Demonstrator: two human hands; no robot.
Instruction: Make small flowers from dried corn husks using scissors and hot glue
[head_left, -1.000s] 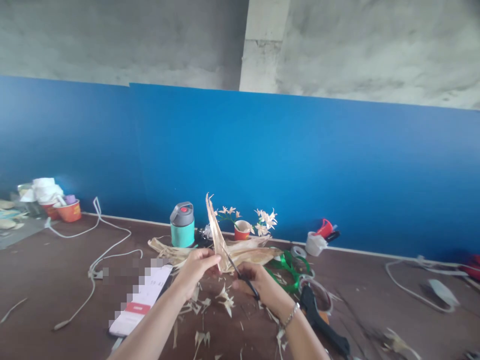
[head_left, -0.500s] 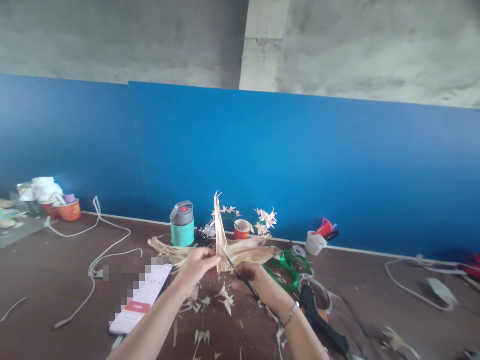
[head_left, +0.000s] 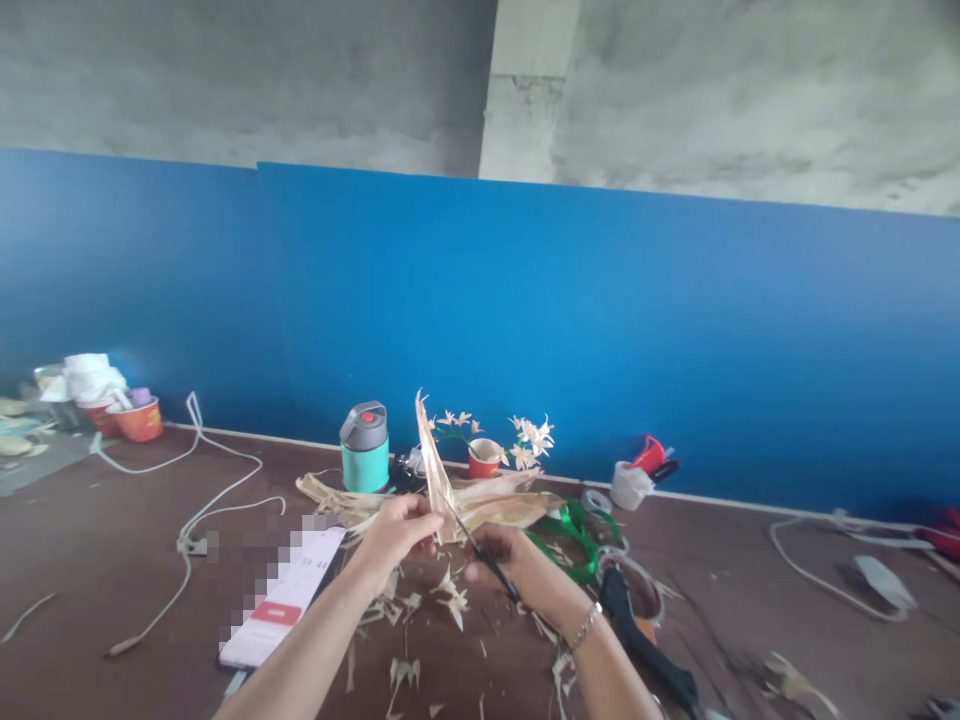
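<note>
A tall, pale dried husk strip stands nearly upright, leaning left at its tip, its lower end pinched in my left hand. My right hand is closed on dark scissors, whose blades point up and left at the lower part of the strip. More dried husks lie behind both hands. Small cut flower-shaped pieces are scattered on the brown table below the hands.
Behind the husks stand a teal flask and a red cup beside pale flowers. A phone lies left; green ribbon and a black glue gun lie right. White cords cross the left side.
The strip's top has tilted to the left. My hands have stayed almost in place, the scissors still at the strip's lower part.
</note>
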